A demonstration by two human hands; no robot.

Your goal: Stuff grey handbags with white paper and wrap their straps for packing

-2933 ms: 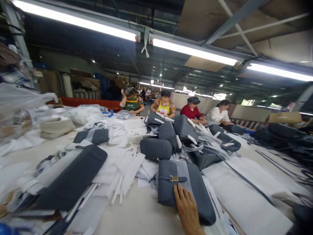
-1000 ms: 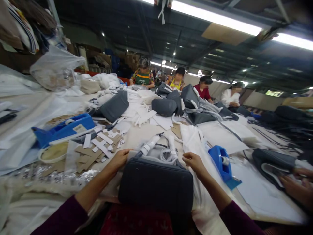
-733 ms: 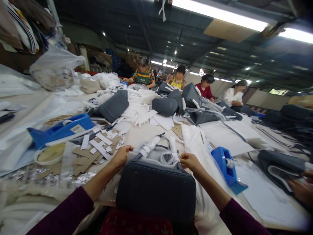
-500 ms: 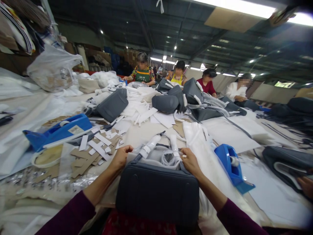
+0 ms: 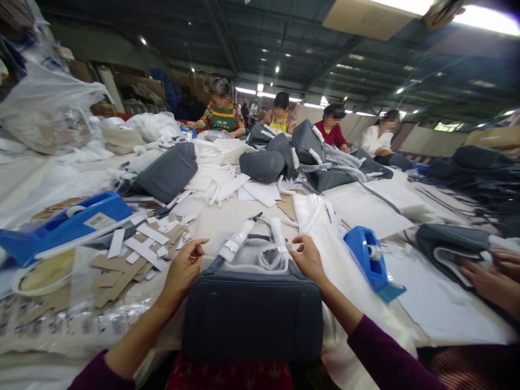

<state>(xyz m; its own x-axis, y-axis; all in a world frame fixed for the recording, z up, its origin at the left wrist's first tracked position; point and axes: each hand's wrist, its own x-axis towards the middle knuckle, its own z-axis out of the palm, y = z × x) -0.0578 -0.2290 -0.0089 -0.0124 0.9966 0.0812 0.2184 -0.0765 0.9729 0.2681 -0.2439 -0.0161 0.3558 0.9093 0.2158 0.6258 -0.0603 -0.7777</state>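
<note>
A dark grey handbag (image 5: 252, 319) stands at the table's front edge, its base side towards me. Wrapped handles (image 5: 235, 242) rise behind it, and a coiled pale cord (image 5: 270, 257) lies between them over grey lining. My left hand (image 5: 187, 268) is off the bag's left corner, fingers loosely bent and apart, with nothing in them. Close by the right corner, beside the handle, is my right hand (image 5: 307, 259); its thumb and forefinger are spread and hold nothing. Whether its thumb touches the bag, I cannot tell.
Blue tape dispensers stand left (image 5: 93, 216) and right (image 5: 369, 260). Cardboard and white strips (image 5: 138, 252) lie scattered at left. More grey bags (image 5: 262, 165) pile up across the table. Another person's hands (image 5: 491, 276) work on a bag (image 5: 450, 246) at right; several people sit opposite.
Both hands have let go of the bag's upper edge. The left hand has drawn away leftward, and the right hand's fingers have spread. The whole view has shifted slightly.
</note>
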